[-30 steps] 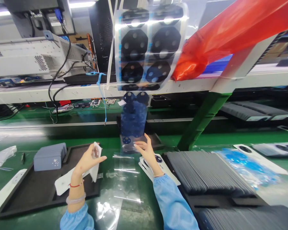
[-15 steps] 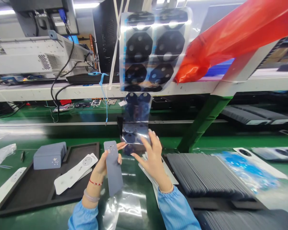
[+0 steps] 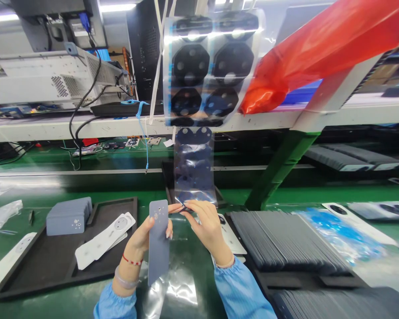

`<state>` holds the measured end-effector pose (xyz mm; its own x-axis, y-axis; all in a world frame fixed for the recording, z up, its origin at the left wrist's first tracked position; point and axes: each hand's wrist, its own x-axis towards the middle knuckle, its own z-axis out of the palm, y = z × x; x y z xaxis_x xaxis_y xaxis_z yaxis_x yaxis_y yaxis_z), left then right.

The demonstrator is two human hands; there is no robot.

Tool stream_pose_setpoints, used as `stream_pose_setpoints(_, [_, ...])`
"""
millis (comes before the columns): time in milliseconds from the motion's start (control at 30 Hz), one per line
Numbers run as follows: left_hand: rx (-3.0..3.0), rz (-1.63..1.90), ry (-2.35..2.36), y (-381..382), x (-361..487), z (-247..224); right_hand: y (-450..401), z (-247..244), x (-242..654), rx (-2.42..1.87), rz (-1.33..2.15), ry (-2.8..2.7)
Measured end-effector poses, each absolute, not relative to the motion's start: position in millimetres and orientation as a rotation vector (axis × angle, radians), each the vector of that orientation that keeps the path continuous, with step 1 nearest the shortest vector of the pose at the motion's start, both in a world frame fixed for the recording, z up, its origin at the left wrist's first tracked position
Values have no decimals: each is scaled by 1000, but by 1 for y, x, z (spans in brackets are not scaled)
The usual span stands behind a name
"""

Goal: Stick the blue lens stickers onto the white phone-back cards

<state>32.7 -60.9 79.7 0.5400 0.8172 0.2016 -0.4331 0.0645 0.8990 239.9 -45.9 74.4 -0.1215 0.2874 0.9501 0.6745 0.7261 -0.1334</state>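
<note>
My left hand [image 3: 140, 238] grips a grey-blue phone back cover [image 3: 158, 252], held upright with its small camera holes near the top. The index finger of that hand reaches past the cover towards my right hand [image 3: 209, 227]. Between the fingertips of my right hand is a small dark sticker [image 3: 182, 208], seen nearly edge-on and partly hidden. Just behind the hands hangs a clear film strip [image 3: 194, 166] with dark round stickers. Above it is the sticker roll [image 3: 190, 64], bearing larger-looking dark shapes in two columns.
At left, a black tray [image 3: 36, 270] holds stacked grey covers [image 3: 64, 217] and white cover-shaped sheets [image 3: 103, 243]. To the right stand dense rows of dark covers [image 3: 286, 243], beside blue-clear plastic film [image 3: 339, 235]. A green post [image 3: 275, 168] and white shelf edge [image 3: 119, 128] stand beyond.
My right hand has come down and left from the film strip, its spread fingers now closed in a pinch at the left index finger. The phone back cover has shifted slightly right and turned more upright.
</note>
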Motion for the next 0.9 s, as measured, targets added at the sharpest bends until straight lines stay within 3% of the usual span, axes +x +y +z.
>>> stream_pose_setpoints(500, [1222, 1063, 491, -94, 40, 112, -59, 74, 246, -636, -711, -1747])
stream_pose_setpoints(900, [1326, 906, 350, -96, 22, 106, -81, 84, 247, -616, -607, -1692])
